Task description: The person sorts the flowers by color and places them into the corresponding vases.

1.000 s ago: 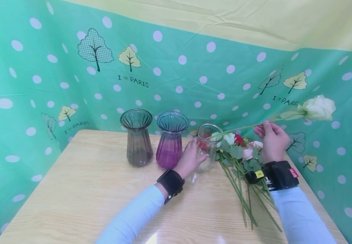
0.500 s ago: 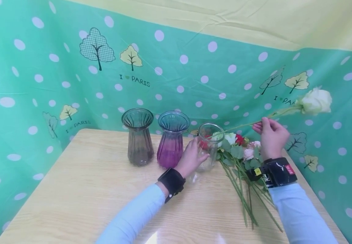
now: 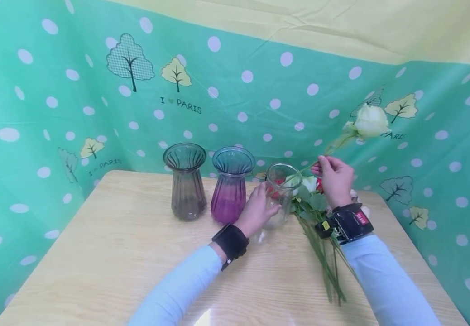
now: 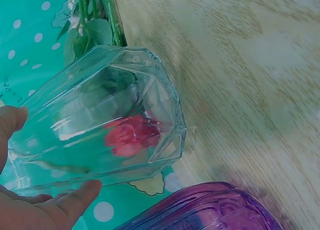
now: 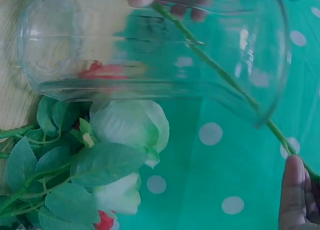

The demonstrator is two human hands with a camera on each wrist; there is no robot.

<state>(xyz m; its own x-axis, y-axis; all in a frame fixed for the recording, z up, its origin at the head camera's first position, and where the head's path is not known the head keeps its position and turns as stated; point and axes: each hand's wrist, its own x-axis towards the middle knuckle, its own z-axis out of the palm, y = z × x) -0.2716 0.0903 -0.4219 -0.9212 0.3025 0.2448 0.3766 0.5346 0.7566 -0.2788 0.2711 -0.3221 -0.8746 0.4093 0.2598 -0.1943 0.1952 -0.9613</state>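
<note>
My left hand point(image 3: 255, 212) grips the side of a clear glass vase point(image 3: 285, 203), thumb and fingers spread around its wall. To the right, my right hand point(image 3: 334, 179) pinches the green stem of a white rose point(image 3: 371, 122). The rose slants, its bloom up and to the right, and the cut end of the stem point(image 5: 212, 63) lies inside the vase, past the rim. In the right wrist view, the thumb and fingers point(image 5: 294, 190) hold that stem just outside the vase mouth. A red flower point(image 4: 132, 135) shows through the glass from behind.
A purple-blue vase point(image 3: 228, 199) stands just left of the left hand, with a grey vase point(image 3: 187, 194) beyond it. Loose roses with leafy stems point(image 3: 324, 258) lie right of the clear vase, partly under the right forearm. A polka-dot cloth point(image 3: 137, 131) hangs behind the table.
My right hand has moved left toward the clear vase. The white rose has come along, stands steeper, and less stem shows between hand and rim. My left hand stays on the vase.
</note>
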